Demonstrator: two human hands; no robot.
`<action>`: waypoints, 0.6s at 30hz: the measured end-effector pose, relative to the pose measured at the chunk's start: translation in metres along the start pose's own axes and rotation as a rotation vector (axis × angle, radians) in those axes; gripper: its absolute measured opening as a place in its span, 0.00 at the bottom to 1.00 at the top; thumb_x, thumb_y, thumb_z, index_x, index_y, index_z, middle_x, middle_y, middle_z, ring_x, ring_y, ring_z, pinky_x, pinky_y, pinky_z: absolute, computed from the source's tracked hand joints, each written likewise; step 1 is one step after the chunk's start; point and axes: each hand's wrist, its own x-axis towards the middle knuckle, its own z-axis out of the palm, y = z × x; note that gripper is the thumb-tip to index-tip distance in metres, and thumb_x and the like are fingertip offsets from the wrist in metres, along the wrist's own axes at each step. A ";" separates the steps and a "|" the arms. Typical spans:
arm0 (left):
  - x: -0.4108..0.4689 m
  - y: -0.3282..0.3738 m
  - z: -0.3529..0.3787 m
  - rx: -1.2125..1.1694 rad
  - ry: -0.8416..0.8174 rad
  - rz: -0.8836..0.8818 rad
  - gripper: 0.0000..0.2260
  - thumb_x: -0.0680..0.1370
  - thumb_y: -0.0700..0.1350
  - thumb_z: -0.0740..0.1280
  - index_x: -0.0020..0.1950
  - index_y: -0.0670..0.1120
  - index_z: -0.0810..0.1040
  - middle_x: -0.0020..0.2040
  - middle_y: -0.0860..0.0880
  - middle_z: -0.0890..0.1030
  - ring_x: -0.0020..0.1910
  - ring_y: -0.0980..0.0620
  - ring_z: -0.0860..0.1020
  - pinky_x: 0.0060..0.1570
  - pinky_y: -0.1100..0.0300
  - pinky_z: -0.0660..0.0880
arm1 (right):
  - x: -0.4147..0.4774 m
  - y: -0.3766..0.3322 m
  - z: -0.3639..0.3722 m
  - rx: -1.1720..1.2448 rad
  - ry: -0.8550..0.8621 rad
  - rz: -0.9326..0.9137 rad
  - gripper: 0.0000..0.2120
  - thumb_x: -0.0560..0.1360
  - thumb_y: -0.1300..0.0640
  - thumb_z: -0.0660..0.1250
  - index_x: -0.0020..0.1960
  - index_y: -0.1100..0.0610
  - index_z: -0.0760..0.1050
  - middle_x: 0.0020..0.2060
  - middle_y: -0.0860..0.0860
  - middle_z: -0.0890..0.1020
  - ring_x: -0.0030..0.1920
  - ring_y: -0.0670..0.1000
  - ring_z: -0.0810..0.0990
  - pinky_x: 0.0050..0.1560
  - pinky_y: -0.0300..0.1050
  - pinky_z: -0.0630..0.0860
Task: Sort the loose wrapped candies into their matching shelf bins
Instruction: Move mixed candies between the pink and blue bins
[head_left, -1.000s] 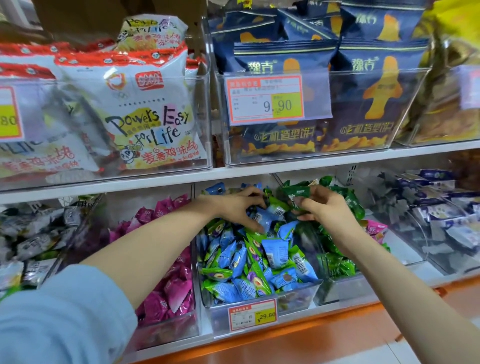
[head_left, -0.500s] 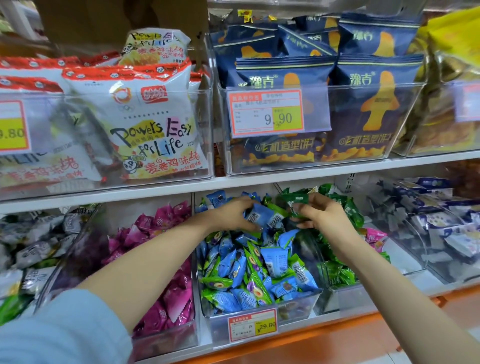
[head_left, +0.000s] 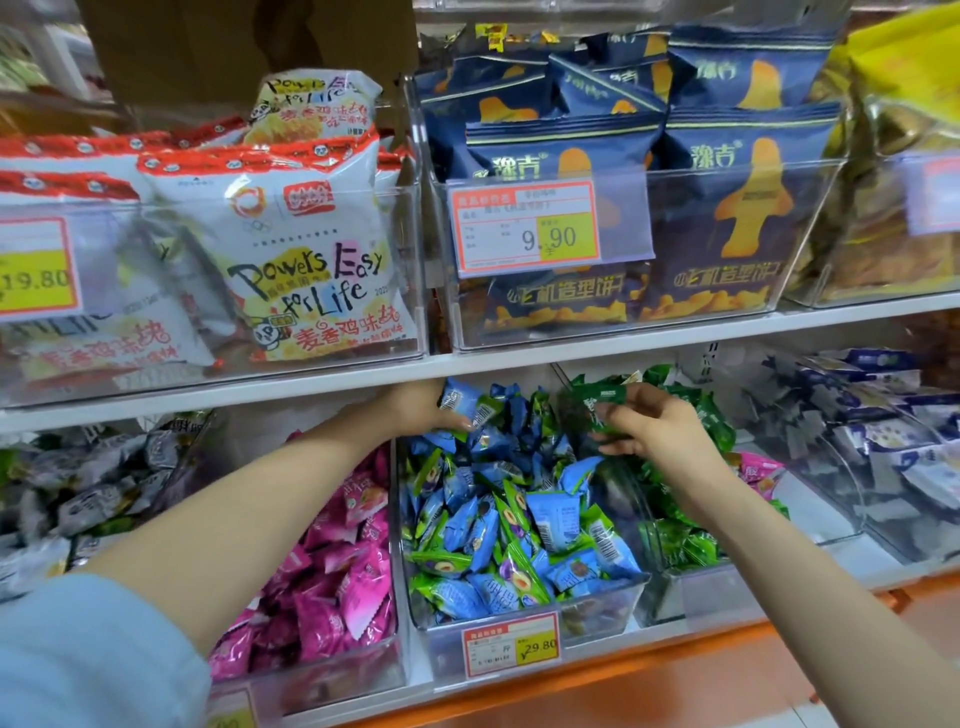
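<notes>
Beneath the upper shelf (head_left: 311, 379), the left hand (head_left: 410, 415) grips a blue candy (head_left: 460, 405), the right hand (head_left: 660, 434) pinches a green candy (head_left: 602, 400); pink candies (head_left: 332, 587) lie alongside.

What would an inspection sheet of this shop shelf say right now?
Surface: white shelves carrying clear bins.
Job's things: pink candies, blue candies, green candies, each kind in its own bin.
Clutter: one stray pink candy lies beside the green ones.
Hands: left hand grips a blue candy; right hand pinches a green candy.
Cables: nothing seen.
Surroundings: snack bags above; price tag below.
</notes>
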 end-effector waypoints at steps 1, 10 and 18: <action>0.002 0.000 0.002 0.032 0.025 0.004 0.28 0.74 0.53 0.70 0.67 0.39 0.67 0.65 0.40 0.72 0.64 0.43 0.71 0.54 0.59 0.67 | 0.000 0.000 -0.001 0.001 -0.002 0.003 0.14 0.75 0.64 0.67 0.58 0.62 0.67 0.45 0.54 0.77 0.39 0.55 0.81 0.36 0.36 0.80; 0.010 0.034 0.016 0.199 -0.018 0.395 0.29 0.73 0.57 0.68 0.71 0.51 0.65 0.72 0.50 0.66 0.70 0.50 0.64 0.67 0.55 0.61 | 0.003 0.000 -0.001 -0.016 -0.028 -0.004 0.10 0.75 0.63 0.67 0.41 0.54 0.67 0.41 0.52 0.75 0.38 0.55 0.81 0.33 0.35 0.78; 0.034 0.035 0.023 0.414 -0.172 0.296 0.30 0.73 0.61 0.66 0.72 0.53 0.64 0.74 0.48 0.57 0.72 0.45 0.57 0.66 0.54 0.59 | 0.004 0.004 -0.002 -0.047 -0.027 -0.013 0.12 0.74 0.63 0.68 0.55 0.63 0.68 0.42 0.53 0.76 0.38 0.55 0.81 0.35 0.35 0.78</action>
